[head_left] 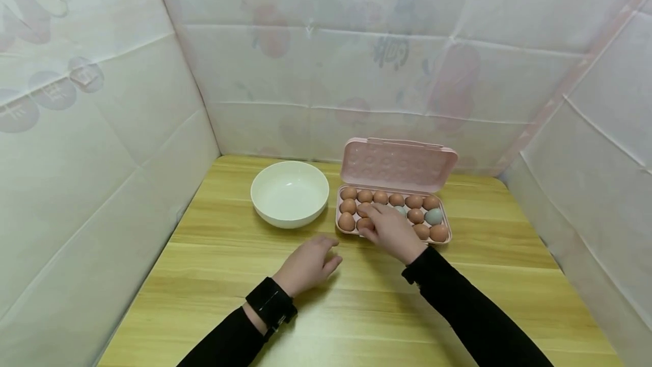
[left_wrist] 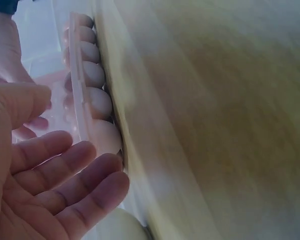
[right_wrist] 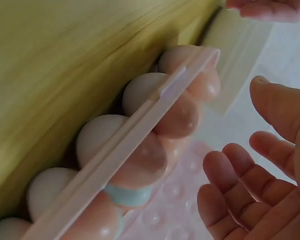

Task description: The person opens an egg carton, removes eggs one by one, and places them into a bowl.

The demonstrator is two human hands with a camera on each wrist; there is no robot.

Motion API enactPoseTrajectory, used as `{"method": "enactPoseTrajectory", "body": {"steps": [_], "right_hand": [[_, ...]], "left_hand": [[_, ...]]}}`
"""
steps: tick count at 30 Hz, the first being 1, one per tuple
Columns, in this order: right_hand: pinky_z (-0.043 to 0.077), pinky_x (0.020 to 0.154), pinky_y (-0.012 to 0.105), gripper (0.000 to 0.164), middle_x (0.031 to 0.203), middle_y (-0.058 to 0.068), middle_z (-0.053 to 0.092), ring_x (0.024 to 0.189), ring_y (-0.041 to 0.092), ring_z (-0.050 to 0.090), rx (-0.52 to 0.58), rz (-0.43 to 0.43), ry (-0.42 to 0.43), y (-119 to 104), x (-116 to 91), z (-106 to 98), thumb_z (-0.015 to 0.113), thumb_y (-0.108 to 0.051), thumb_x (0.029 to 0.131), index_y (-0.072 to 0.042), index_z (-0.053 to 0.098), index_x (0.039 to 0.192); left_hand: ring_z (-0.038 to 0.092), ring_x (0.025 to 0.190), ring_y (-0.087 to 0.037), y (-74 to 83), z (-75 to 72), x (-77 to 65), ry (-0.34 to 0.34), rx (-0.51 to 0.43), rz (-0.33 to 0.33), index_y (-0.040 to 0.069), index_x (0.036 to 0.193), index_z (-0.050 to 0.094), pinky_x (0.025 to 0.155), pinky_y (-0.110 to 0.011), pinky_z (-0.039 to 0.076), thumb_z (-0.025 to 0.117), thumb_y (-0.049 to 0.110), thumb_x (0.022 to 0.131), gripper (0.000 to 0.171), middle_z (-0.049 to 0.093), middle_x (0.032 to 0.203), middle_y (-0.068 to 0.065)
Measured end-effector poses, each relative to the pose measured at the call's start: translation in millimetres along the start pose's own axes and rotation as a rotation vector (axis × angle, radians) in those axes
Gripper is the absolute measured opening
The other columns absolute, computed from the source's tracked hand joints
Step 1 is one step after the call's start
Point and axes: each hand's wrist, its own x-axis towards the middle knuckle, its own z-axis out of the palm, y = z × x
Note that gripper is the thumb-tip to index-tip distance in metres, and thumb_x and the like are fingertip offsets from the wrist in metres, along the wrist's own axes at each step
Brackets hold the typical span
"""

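A pink egg carton (head_left: pixel 399 166) stands at the back of the table with its lid raised. It holds rows of brown eggs (head_left: pixel 347 222) and a few pale blue-green eggs (head_left: pixel 433 216). My right hand (head_left: pixel 393 232) hovers over the carton's middle and front rows, hiding some eggs. In the right wrist view its fingers (right_wrist: pixel 222 200) are relaxed and spread, with no egg between them. My left hand (head_left: pixel 308 265) hangs over the table in front of the bowl and carton, thumb apart from loosely bent fingers (left_wrist: pixel 97 192), holding nothing.
A white bowl (head_left: pixel 290 197) sits left of the carton, a small gap between them. Pale printed sheets (head_left: pixel 316 67) wall in the back and both sides. The wooden table (head_left: pixel 367 321) runs forward beneath both arms.
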Motion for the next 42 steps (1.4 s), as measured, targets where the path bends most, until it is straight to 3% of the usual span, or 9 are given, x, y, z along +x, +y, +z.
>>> {"method": "enactPoseTrajectory", "body": {"steps": [5, 10, 16, 22, 31, 36, 42], "right_hand": [[0.057, 0.08, 0.044, 0.055, 0.098, 0.003, 0.072, 0.094, 0.025, 0.069, -0.106, -0.041, -0.041, -3.0, 12.9, 12.3, 0.089, -0.029, 0.089, -0.017, 0.068, 0.137], [0.057, 0.089, 0.052, 0.05, 0.09, 0.002, 0.073, 0.094, 0.034, 0.068, -0.159, -0.022, -0.082, -4.7, 16.7, 23.0, 0.089, -0.036, 0.088, -0.019, 0.07, 0.131], [0.055, 0.094, 0.056, 0.044, 0.105, 0.008, 0.078, 0.1, 0.04, 0.068, -0.158, 0.018, -0.088, -7.2, 19.6, 29.9, 0.086, -0.037, 0.09, -0.019, 0.073, 0.128], [0.054, 0.091, 0.055, 0.035, 0.1, 0.015, 0.076, 0.097, 0.039, 0.068, -0.139, 0.028, -0.067, -13.2, 22.7, 35.1, 0.081, -0.036, 0.096, -0.017, 0.074, 0.124], [0.054, 0.088, 0.054, 0.025, 0.091, 0.013, 0.072, 0.097, 0.039, 0.068, -0.174, 0.113, -0.068, -18.9, 25.8, 45.5, 0.076, -0.033, 0.101, -0.017, 0.072, 0.12], [0.054, 0.085, 0.052, 0.028, 0.087, 0.012, 0.071, 0.095, 0.037, 0.069, -0.172, 0.141, -0.049, -19.1, 27.0, 47.8, 0.076, -0.032, 0.101, -0.015, 0.067, 0.12], [0.054, 0.088, 0.053, 0.03, 0.094, 0.012, 0.072, 0.099, 0.036, 0.07, -0.129, 0.157, -0.051, -17.2, 25.9, 46.5, 0.078, -0.03, 0.1, -0.013, 0.068, 0.123]], "left_hand": [[0.071, 0.122, -0.031, -0.7, 0.6, -5.6, -0.026, 0.003, -0.019, 0.002, 0.132, 0.07, 0.105, -0.046, 0.059, 0.069, 0.03, 0.105, 0.038, 0.074, 0.13, -0.016], [0.07, 0.126, -0.032, -1.6, -1.3, -11.5, -0.043, -0.023, -0.035, 0.001, 0.134, 0.069, 0.107, -0.048, 0.058, 0.069, 0.029, 0.105, 0.039, 0.073, 0.132, -0.017], [0.069, 0.128, -0.033, -4.6, -3.5, -15.7, -0.033, -0.051, -0.045, 0.001, 0.135, 0.068, 0.108, -0.049, 0.057, 0.068, 0.029, 0.106, 0.04, 0.073, 0.134, -0.017], [0.069, 0.128, -0.032, -7.9, -2.6, -15.8, -0.032, -0.06, -0.055, 0.002, 0.136, 0.068, 0.107, -0.049, 0.058, 0.068, 0.031, 0.106, 0.041, 0.073, 0.135, -0.016], [0.07, 0.127, -0.032, -9.4, -2.0, -15.1, -0.017, -0.061, -0.056, 0.003, 0.135, 0.068, 0.106, -0.048, 0.058, 0.068, 0.031, 0.106, 0.04, 0.073, 0.134, -0.015], [0.07, 0.125, -0.032, -8.9, -3.3, -14.6, -0.007, -0.067, -0.05, 0.003, 0.134, 0.069, 0.105, -0.049, 0.058, 0.068, 0.03, 0.106, 0.04, 0.073, 0.133, -0.015], [0.07, 0.126, -0.032, -7.9, -5.4, -13.4, 0.002, -0.079, -0.053, 0.003, 0.135, 0.069, 0.105, -0.049, 0.058, 0.068, 0.031, 0.106, 0.04, 0.073, 0.133, -0.015]]}}
